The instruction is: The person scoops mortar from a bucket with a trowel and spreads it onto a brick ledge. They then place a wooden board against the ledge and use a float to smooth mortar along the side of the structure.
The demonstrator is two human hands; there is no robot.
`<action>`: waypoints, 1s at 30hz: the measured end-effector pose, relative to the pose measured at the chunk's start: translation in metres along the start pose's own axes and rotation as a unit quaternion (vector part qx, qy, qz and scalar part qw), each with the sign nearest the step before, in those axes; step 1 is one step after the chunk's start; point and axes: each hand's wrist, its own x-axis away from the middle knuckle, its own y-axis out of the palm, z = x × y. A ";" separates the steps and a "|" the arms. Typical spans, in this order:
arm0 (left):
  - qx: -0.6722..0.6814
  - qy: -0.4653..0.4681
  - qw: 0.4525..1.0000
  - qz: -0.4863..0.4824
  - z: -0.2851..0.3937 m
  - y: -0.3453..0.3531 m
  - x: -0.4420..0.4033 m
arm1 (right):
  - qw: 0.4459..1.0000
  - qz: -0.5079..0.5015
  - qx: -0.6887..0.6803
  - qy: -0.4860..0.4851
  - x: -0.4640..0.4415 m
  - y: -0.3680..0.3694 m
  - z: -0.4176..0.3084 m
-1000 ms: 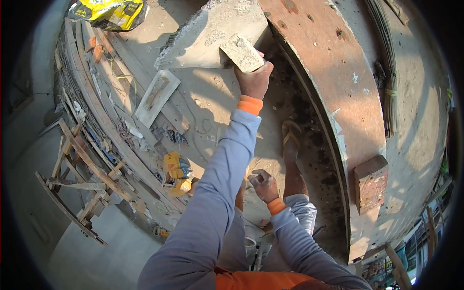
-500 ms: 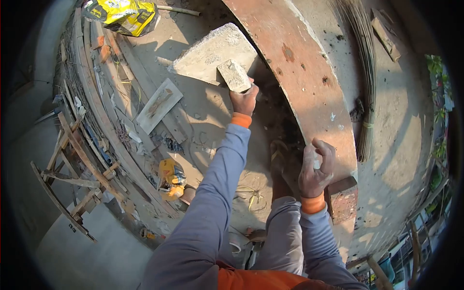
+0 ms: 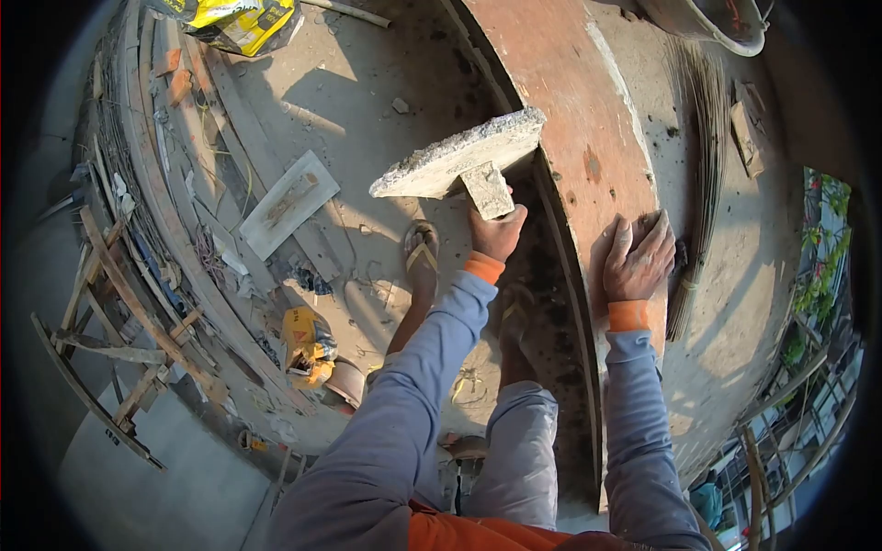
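Observation:
My left hand (image 3: pixel 496 230) is closed round the block handle of a mortar hawk (image 3: pixel 464 158), a flat board crusted with pale, dried mortar. It is held tilted in the air, and its far right corner overlaps the edge of a long reddish board (image 3: pixel 597 119). My right hand (image 3: pixel 639 259) lies on that reddish board with its fingers stretched out, holding nothing. A dark gap runs along the board's left side, above my sandalled foot (image 3: pixel 519 308).
A grey float (image 3: pixel 289 204) lies left among long planks (image 3: pixel 152 184) and scraps. Near it is a yellow bag (image 3: pixel 308 340). Another yellow bag (image 3: pixel 243 23) sits at top left. A stick broom (image 3: pixel 703 184) and a bucket (image 3: pixel 735 23) are on the right.
The hawk has swung right and tilted more edge-on. My right hand has moved up and opened flat on the board; the small whitish thing at its fingers no longer shows. The bucket has come into view.

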 end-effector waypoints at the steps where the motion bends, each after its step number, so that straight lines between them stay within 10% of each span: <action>1: -0.005 0.013 1.000 0.013 -0.001 0.000 0.000 | 1.000 0.004 0.007 -0.008 0.000 0.000 0.000; 19: -0.023 0.168 0.985 0.034 0.084 0.003 -0.283 | 0.998 -0.057 0.004 0.016 -0.009 0.004 -0.002; 30: -0.062 0.102 0.993 -0.014 0.033 -0.004 -0.111 | 0.997 -0.067 0.018 0.019 -0.007 0.009 0.002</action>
